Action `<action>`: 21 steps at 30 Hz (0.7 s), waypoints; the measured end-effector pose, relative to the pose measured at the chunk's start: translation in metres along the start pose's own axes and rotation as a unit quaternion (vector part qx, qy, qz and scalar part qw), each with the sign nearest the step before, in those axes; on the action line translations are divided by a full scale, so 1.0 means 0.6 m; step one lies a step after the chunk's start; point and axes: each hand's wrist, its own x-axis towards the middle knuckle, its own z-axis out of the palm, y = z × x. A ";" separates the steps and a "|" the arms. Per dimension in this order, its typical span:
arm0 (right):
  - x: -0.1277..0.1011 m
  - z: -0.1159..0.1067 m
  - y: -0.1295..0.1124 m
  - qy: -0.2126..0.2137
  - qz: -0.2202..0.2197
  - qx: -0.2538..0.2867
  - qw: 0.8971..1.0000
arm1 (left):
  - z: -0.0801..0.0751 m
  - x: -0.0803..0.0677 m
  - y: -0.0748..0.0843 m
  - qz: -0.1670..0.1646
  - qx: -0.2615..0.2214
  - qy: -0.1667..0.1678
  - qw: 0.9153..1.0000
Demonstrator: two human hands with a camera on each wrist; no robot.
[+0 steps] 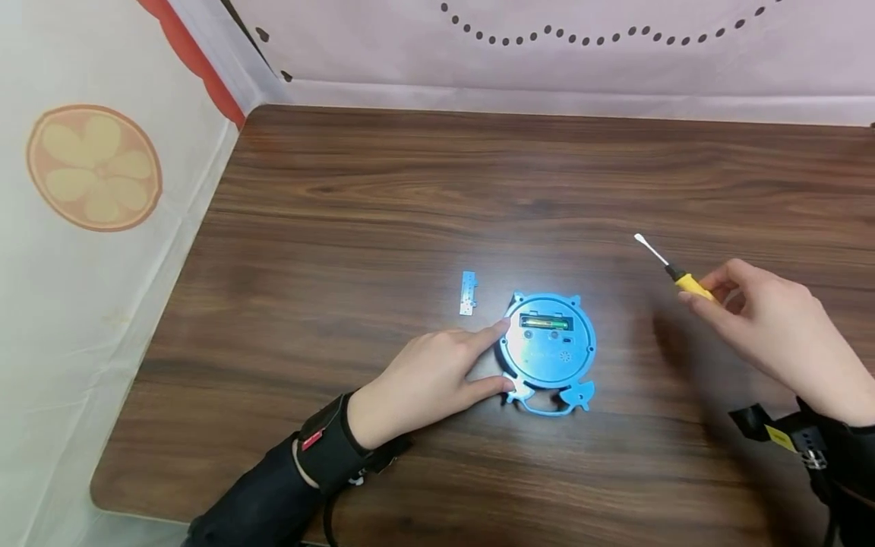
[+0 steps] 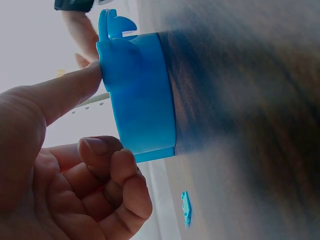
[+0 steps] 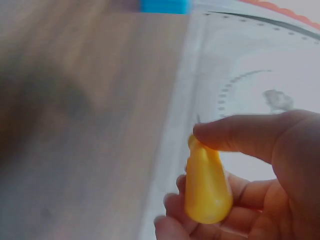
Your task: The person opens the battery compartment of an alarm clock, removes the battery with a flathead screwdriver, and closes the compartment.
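Overhead, blue clock (image 1: 549, 352) battery bay, left-wrist view, plain rim only

Lying flat on dark wooden table (image 1: 383, 197): blue round clock (image 1: 549, 352); small blue cover piece (image 1: 468, 292) just left of clock.

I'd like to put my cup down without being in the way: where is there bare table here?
The table is bare along the far edge by the wall and on the near left. It is crowded mid-table: the left hand touches the blue device, a small blue cover lies beside it, and the right hand holds a screwdriver.
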 end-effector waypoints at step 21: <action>-0.033 -0.025 -0.091 -0.036 -0.176 -0.092 0.979 | 0.002 -0.007 -0.010 0.004 -0.015 -0.002 1.000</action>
